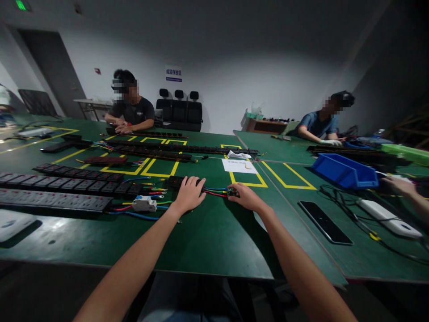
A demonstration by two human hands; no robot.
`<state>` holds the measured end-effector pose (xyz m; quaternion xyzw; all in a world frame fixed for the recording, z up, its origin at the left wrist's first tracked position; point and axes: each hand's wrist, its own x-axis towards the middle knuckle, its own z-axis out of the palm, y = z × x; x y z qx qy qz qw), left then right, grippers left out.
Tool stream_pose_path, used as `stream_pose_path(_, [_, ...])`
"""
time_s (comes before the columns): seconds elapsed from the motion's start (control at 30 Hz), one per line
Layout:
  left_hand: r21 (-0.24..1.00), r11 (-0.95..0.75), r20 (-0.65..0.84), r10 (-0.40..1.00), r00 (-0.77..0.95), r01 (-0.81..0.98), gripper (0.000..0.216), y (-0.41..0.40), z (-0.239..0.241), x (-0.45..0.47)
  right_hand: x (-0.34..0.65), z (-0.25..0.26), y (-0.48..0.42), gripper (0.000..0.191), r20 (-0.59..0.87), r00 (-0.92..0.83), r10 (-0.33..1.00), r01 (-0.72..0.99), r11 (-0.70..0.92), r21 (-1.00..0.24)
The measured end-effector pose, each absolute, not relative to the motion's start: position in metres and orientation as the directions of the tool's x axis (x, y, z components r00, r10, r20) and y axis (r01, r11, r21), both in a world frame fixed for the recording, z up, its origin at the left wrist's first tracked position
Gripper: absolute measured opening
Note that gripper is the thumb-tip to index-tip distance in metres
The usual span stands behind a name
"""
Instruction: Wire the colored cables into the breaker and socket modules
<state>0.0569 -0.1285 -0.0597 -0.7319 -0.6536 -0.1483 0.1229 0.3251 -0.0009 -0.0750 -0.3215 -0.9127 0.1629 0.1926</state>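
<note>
My left hand (pixel 190 194) lies over a short black socket strip (pixel 174 181), fingers curled across its far edge. The palm hides most of the strip. Blue, red and green wires (pixel 215 191) run from under that hand toward my right hand (pixel 247 197). Between the right thumb and fingers is a small dark block (pixel 232 191) at the wire ends; its kind is not clear. Left of my hands lie several long black socket strips (pixel 60 200) with red marks. A white-grey circuit breaker (pixel 145 204) sits on coloured wires with ring terminals.
Beyond my hands lie a white paper sheet (pixel 238 166), yellow tape lines and more strips (pixel 150 153). To the right are a phone (pixel 325 222), a white power strip (pixel 389 218), loose black cables and a blue bin (pixel 345 171). Co-workers sit across the table; another person's arm enters at right.
</note>
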Motion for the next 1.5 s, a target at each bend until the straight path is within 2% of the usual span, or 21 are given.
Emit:
stream_pose_path(0.13, [0.014, -0.118, 0.377, 0.920, 0.104, 0.993, 0.058, -0.129, -0.059, 0.057, 0.323, -0.074, -0.002, 0.036, 0.243, -0.703, 0.668, 0.564, 0.732, -0.382])
stream_pose_path(0.23, [0.010, -0.114, 0.376, 0.921, 0.102, 0.993, 0.059, -0.129, -0.059, 0.057, 0.322, -0.072, -0.003, 0.040, 0.229, -0.710, 0.666, 0.565, 0.733, -0.378])
stream_pose_path(0.43, [0.005, -0.120, 0.374, 0.921, 0.110, 0.993, 0.059, -0.129, -0.059, 0.056, 0.322, -0.069, -0.005, 0.049, 0.240, -0.720, 0.651, 0.501, 0.727, -0.470])
stream_pose_path(0.67, [0.006, -0.127, 0.375, 0.920, 0.115, 0.992, 0.059, -0.129, -0.059, 0.055, 0.316, -0.067, -0.010, 0.036, 0.170, -0.732, 0.660, 0.469, 0.669, -0.577])
stream_pose_path(0.8, [0.002, -0.127, 0.379, 0.918, 0.117, 0.992, 0.059, -0.129, -0.059, 0.055, 0.316, -0.068, -0.009, 0.032, 0.208, -0.719, 0.664, 0.427, 0.657, -0.622])
stream_pose_path(0.93, [-0.016, -0.110, 0.392, 0.914, 0.108, 0.994, 0.058, -0.128, -0.061, 0.056, 0.314, -0.069, -0.006, 0.032, 0.276, -0.662, 0.697, 0.478, 0.676, -0.561])
stream_pose_path(1.1, [-0.016, -0.117, 0.397, 0.911, 0.114, 0.993, 0.057, -0.129, -0.060, 0.057, 0.313, -0.072, -0.008, 0.021, 0.254, -0.685, 0.683, 0.578, 0.722, -0.381])
stream_pose_path(1.27, [-0.007, -0.127, 0.386, 0.915, 0.119, 0.992, 0.058, -0.129, -0.059, 0.057, 0.314, -0.077, -0.009, 0.036, 0.278, -0.642, 0.714, 0.623, 0.698, -0.352])
stream_pose_path(1.5, [-0.009, -0.121, 0.396, 0.911, 0.115, 0.993, 0.057, -0.128, -0.061, 0.057, 0.314, -0.077, -0.010, 0.033, 0.261, -0.595, 0.760, 0.698, 0.650, -0.300])
